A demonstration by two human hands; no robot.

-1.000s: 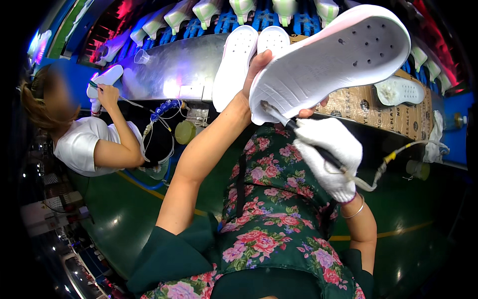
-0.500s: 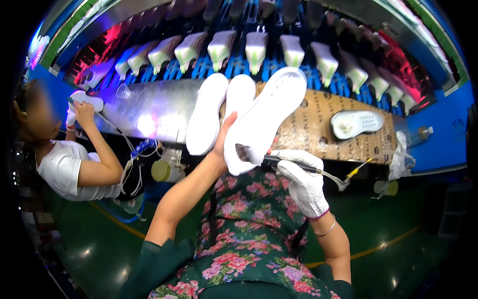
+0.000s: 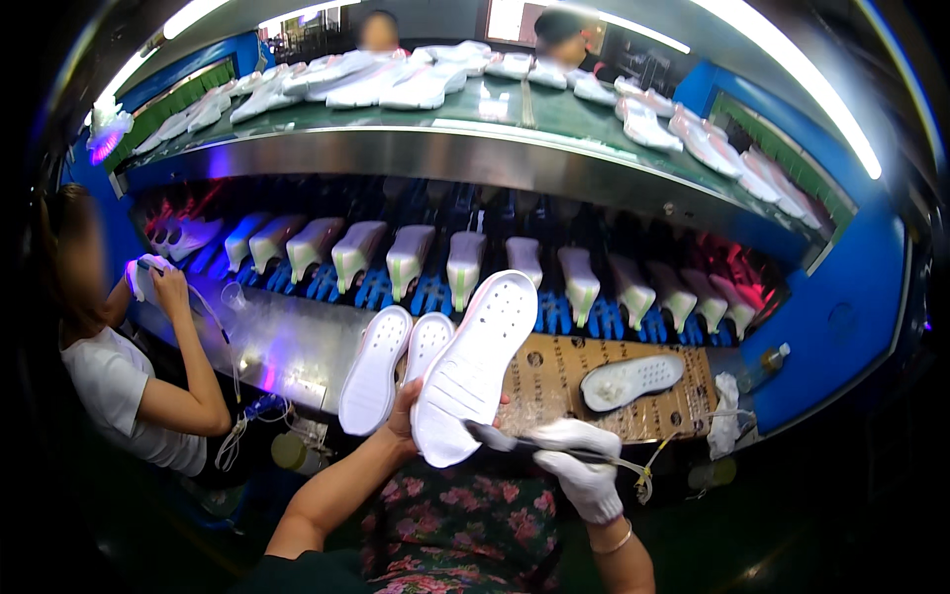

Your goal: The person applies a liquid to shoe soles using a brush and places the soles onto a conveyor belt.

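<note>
My left hand (image 3: 403, 412) grips a white shoe sole (image 3: 477, 361) by its edge, tilted with the heel toward me; its inner face shows small holes and ridges. In a white knitted glove, my right hand (image 3: 586, 475) is closed around a brush (image 3: 554, 450) with a dark handle and a thin tube trailing from its rear. The brush tip lies at the right edge of the sole's heel; whether it touches is unclear. Two more white soles, one outer (image 3: 374, 374) and one partly hidden (image 3: 427, 344), lie just left of the held one.
Brown cardboard (image 3: 534, 381) covers part of the metal bench (image 3: 297, 332); another sole (image 3: 633, 382) lies on it. Behind, shoe uppers (image 3: 412, 259) hang in a row on a blue conveyor. Soles (image 3: 396, 84) line the green upper belt. A co-worker (image 3: 148, 386) sits at left.
The view has tilted up, bringing the upper belt into sight. The held sole has turned so its inner face shows more fully. The brush tip, hidden before, now shows at the heel.
</note>
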